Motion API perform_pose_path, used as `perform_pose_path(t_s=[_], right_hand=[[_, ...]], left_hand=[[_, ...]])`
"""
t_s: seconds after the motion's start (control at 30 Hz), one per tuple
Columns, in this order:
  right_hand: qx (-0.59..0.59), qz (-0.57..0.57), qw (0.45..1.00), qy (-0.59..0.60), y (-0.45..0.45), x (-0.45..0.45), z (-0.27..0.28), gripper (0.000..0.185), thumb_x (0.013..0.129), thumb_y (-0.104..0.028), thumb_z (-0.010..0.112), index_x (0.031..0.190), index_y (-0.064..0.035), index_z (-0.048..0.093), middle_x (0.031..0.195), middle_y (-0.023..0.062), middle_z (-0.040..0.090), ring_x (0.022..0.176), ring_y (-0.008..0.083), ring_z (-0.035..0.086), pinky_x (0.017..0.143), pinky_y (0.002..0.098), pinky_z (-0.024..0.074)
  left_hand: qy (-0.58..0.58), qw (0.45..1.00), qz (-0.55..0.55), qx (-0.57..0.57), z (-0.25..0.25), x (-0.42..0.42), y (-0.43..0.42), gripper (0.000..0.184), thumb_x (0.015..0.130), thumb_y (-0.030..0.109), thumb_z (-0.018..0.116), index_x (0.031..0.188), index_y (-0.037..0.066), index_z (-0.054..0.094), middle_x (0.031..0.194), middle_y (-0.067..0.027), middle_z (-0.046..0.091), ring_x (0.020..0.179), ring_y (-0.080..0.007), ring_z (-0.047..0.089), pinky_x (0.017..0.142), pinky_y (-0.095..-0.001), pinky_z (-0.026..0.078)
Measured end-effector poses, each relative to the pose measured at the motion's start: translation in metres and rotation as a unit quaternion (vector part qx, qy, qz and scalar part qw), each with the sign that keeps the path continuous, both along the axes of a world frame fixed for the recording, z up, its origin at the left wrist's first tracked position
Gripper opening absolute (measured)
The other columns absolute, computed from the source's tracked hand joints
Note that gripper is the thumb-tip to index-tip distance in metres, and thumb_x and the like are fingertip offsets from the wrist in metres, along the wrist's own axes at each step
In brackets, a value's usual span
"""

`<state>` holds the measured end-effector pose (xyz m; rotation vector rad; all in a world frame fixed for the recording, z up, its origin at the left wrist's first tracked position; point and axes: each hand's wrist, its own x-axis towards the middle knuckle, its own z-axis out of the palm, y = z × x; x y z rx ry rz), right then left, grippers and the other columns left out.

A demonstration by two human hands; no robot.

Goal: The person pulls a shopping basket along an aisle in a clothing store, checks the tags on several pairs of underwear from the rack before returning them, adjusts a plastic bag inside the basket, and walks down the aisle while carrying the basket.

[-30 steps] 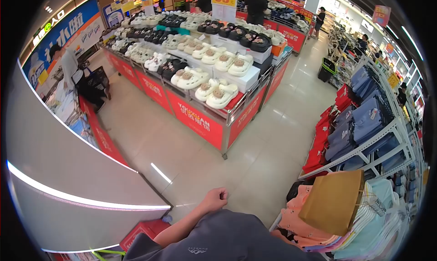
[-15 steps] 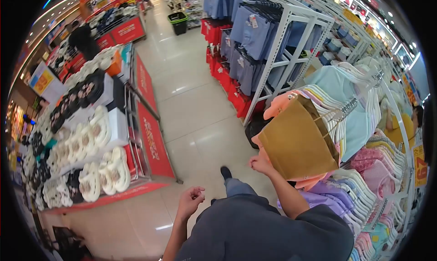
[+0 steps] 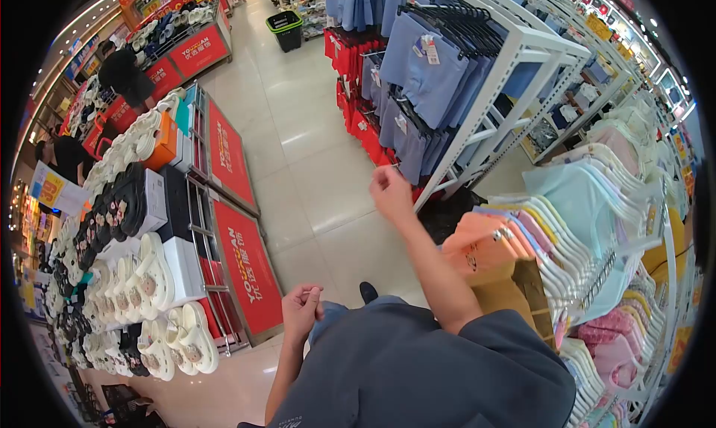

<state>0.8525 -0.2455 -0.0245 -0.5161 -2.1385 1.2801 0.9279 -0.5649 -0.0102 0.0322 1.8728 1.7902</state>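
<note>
My right hand (image 3: 391,193) reaches forward over the aisle with its fingers curled in, and nothing shows in it. It is just in front of the red garments and blue shorts (image 3: 429,74) on a white rack. My left hand (image 3: 302,309) hangs low beside my body, loosely closed, with no object visible. A brown paper bag (image 3: 500,288) is partly hidden behind my right elbow, against an orange shirt (image 3: 477,238) on hangers. I cannot tell whether the bag hangs on my arm or the rack.
On the left, white clogs (image 3: 153,271) and dark shoes line a stand with red panels (image 3: 246,268). At right are pastel clothes on hangers (image 3: 574,197). Ahead along the tiled aisle (image 3: 298,145) stands a black basket (image 3: 285,31). A person in black (image 3: 123,74) is at the far left.
My right hand has moved forward and up, away from the clothes. The bag now sits lower, behind my elbow. Racks and stands have shifted as my view moved along the aisle.
</note>
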Motion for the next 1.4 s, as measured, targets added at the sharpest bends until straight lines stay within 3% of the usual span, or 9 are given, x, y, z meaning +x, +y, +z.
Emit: perform_pose_path(t_s=[0.07,0.2,0.4,0.63,0.77,0.87,1.07,1.17,1.4], right_hand=[[0.059,-0.066,0.993,0.076,0.046,-0.034,0.011,0.021,0.078,-0.011,0.063,0.097,-0.0043,0.060,0.081,0.0120,0.065,0.074,0.0276,0.065,0.067,0.0389,0.0506],[0.214,-0.238,0.946,0.060,0.167,-0.067,0.067,0.043,0.079,-0.013,0.065,0.118,0.0024,0.055,0.112,0.0184,0.058,0.103,0.0319,0.057,0.092,0.0403,0.0444],[0.341,-0.352,0.871,0.029,0.246,-0.120,0.114,0.049,0.082,-0.022,0.068,0.122,0.0020,0.054,0.115,0.0208,0.060,0.111,0.0358,0.055,0.096,0.0423,0.0428],[0.350,-0.461,0.809,-0.104,0.270,-0.150,0.117,0.043,0.084,-0.033,0.069,0.115,-0.0036,0.061,0.105,0.0171,0.067,0.100,0.0389,0.061,0.085,0.0447,0.0471],[0.200,-0.383,0.902,-0.023,0.285,-0.141,0.113,0.036,0.088,-0.032,0.070,0.103,-0.0006,0.062,0.088,0.0084,0.065,0.080,0.0203,0.060,0.075,0.0313,0.0463],[0.162,-0.371,0.913,0.039,0.284,-0.138,0.113,0.034,0.088,-0.030,0.070,0.104,-0.0001,0.061,0.088,0.0047,0.064,0.081,0.0136,0.055,0.075,0.0279,0.0449],[0.166,-0.495,0.853,0.007,0.288,-0.147,0.106,0.035,0.087,-0.026,0.071,0.106,0.0021,0.062,0.096,0.0067,0.065,0.085,0.0151,0.058,0.079,0.0284,0.0458],[0.227,-0.538,0.807,0.087,0.279,-0.170,0.121,0.033,0.086,-0.022,0.072,0.106,0.0021,0.062,0.099,0.0078,0.067,0.088,0.0168,0.061,0.081,0.0300,0.0474],[0.304,-0.518,0.792,-0.110,0.250,-0.231,0.173,0.015,0.087,-0.013,0.069,0.096,-0.0019,0.066,0.089,0.0119,0.068,0.081,0.0208,0.064,0.077,0.0312,0.0489]], left_hand=[[-0.012,1.000,0.001,-0.027,-0.001,-0.026,0.005,0.020,0.098,0.014,0.057,0.086,-0.001,0.063,0.057,0.0022,0.054,0.052,-0.0037,0.049,0.049,-0.0216,0.039],[0.019,0.997,-0.010,-0.068,-0.018,-0.082,0.011,0.030,0.097,0.022,0.059,0.076,0.002,0.061,0.055,0.0072,0.046,0.051,-0.0006,0.038,0.047,-0.0205,0.029],[0.055,0.997,-0.046,-0.038,-0.041,-0.208,0.026,0.037,0.097,0.030,0.060,0.068,0.005,0.059,0.057,0.0097,0.041,0.052,-0.0007,0.032,0.048,-0.0217,0.022],[0.073,0.992,-0.099,-0.005,-0.027,-0.385,0.051,0.041,0.098,0.031,0.058,0.065,0.007,0.056,0.054,0.0108,0.034,0.051,-0.0006,0.028,0.047,-0.0224,0.019],[0.065,0.985,-0.160,-0.019,-0.014,-0.450,0.076,0.039,0.098,0.030,0.058,0.066,0.007,0.056,0.053,0.0107,0.034,0.050,-0.0004,0.028,0.046,-0.0227,0.020],[0.049,0.978,-0.201,-0.016,-0.020,-0.490,0.103,0.039,0.098,0.029,0.058,0.067,0.006,0.055,0.053,0.0104,0.034,0.050,-0.0005,0.028,0.046,-0.0228,0.020],[0.089,0.958,-0.272,-0.029,-0.023,-0.562,0.186,0.036,0.097,0.027,0.059,0.067,0.006,0.055,0.054,0.0101,0.035,0.051,-0.0010,0.029,0.047,-0.0231,0.021],[0.134,0.946,-0.291,-0.040,-0.011,-0.598,0.235,0.035,0.096,0.026,0.061,0.068,0.006,0.056,0.054,0.0100,0.037,0.052,-0.0010,0.030,0.047,-0.0229,0.022],[0.073,0.927,-0.366,-0.044,-0.013,-0.655,0.317,0.031,0.094,0.024,0.062,0.071,0.004,0.056,0.059,0.0082,0.042,0.056,-0.0012,0.035,0.050,-0.0216,0.026]])
